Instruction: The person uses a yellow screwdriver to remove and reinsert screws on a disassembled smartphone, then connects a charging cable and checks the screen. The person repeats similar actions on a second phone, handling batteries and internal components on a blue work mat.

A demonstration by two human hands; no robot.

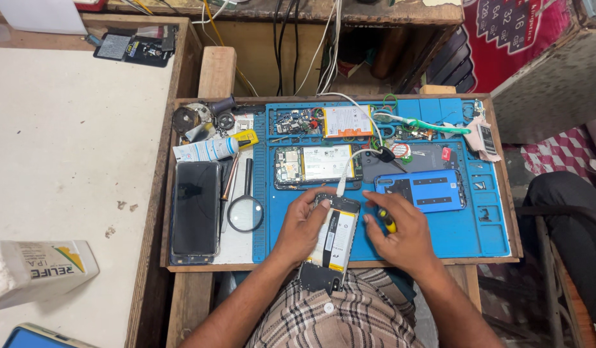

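Head view shows the left hand (302, 225) curled around the left edge of an opened phone (333, 241), which lies tilted on the blue mat (485, 232) and overhangs the near edge of the surface (201, 87). Right hand (401, 235) rests just beside the phone's right edge, fingers closed on a yellow-handled screwdriver (387, 221). A white cable (347, 173) runs to the phone's top end. Beyond lie another opened phone (317, 165) and a blue back cover (427, 191); to the left, a magnifying glass (245, 212) and a dark phone (195, 209).

Blue mat (469, 235) (plaid trousers (349, 316)).
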